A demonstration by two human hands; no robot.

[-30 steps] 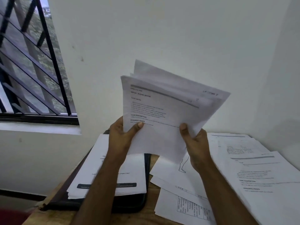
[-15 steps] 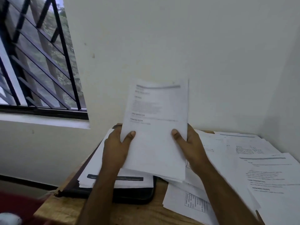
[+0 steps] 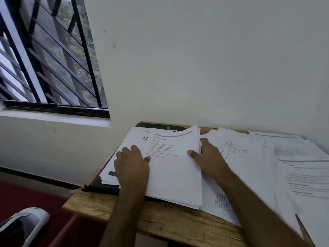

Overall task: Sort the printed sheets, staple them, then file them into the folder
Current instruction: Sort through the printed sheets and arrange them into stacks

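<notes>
A stack of printed sheets lies on top of another pile of sheets, which rests on a black folder at the table's left end. My left hand holds the stack's left edge with its thumb on the top page. On the opposite edge my right hand grips the stack, thumb on top and fingers at the side. More loose printed sheets, one with a figure drawing, are spread over the table's right half. No stapler is in view.
The wooden table stands in a corner against white walls. A barred window is at the upper left. A white and grey object lies low on the red floor to the left.
Both hands squared the fanned stack from in front of the wall and lowered it onto the pile on the folder. The view has tilted down and to the right.
</notes>
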